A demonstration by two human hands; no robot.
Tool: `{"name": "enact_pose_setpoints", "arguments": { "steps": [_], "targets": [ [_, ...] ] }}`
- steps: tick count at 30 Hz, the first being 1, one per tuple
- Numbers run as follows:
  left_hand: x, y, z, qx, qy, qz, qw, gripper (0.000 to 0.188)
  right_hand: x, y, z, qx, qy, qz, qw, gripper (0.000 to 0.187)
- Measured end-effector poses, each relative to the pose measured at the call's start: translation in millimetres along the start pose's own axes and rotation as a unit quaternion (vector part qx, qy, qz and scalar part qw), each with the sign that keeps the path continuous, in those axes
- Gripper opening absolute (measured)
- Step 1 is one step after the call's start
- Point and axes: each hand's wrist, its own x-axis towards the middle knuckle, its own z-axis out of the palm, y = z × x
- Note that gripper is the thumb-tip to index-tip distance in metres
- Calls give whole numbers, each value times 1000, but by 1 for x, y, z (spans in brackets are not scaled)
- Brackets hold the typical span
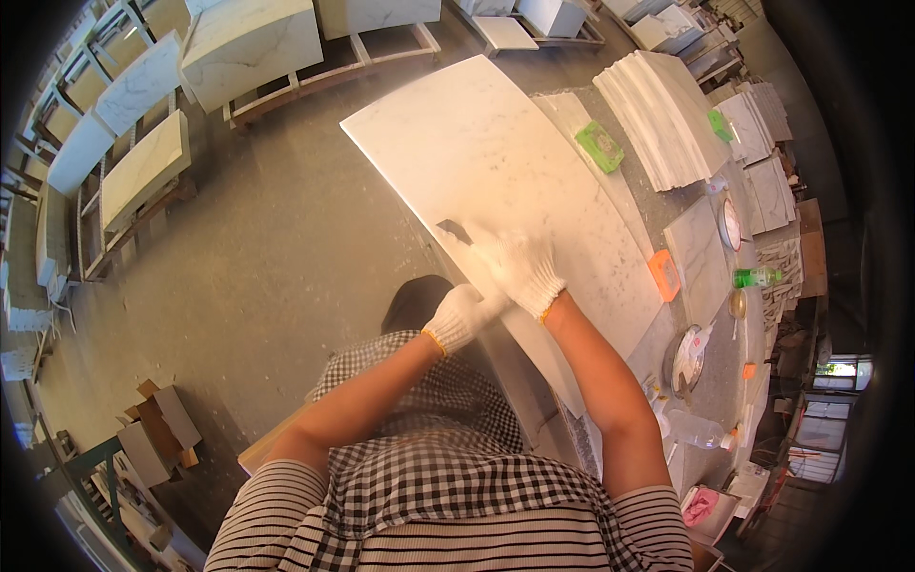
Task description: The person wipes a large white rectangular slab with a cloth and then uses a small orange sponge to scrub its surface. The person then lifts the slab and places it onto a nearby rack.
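A large pale marble slab (477,133) with grey specks lies across the worktable in front of me. In a white knitted glove, my right hand (526,267) is closed over the slab near its left edge. From its fingers sticks out a dark, flat scraper blade (455,231); the rest of that tool is hidden by the glove. My left hand (462,316), gloved the same way, rests at the slab's near-left edge just below the right hand. Its fingers reach flat toward the right wrist, and their tips blur into the white stone.
Right of the slab are a green block (599,147), an orange block (663,275), stacked marble pieces (662,119), a round tin (688,360) and a clear plastic bottle (698,429). Marble-laden racks (253,52) stand far left. An opened cardboard box (157,434) sits lower left.
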Motion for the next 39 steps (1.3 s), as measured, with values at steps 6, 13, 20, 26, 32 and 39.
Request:
{"name": "enact_pose_setpoints", "arguments": {
  "steps": [6, 13, 20, 26, 32, 39],
  "targets": [
    [-3, 5, -4, 45, 1, -8, 999, 64, -13, 1, -2, 17, -6, 15, 1000, 36],
    [1, 3, 2, -62, -2, -9, 998, 69, -1, 3, -4, 214, -9, 58, 975, 39],
    [-14, 18, -8, -12, -23, -5, 1000, 69, 31, -19, -23, 156, -38, 63, 985, 42],
    [-16, 25, -9, 8, -14, -15, 1000, 65, 17, -12, -18, 74, -1, -34, 997, 37],
    [-7, 11, -2, -21, 13, 33, 999, 63, -1, -3, -14, 94, -31, -60, 993, 35],
    [-10, 9, -6, -17, -28, 7, 999, 63, 2, 4, -1, 219, 27, 48, 974, 34]
  ]
}}
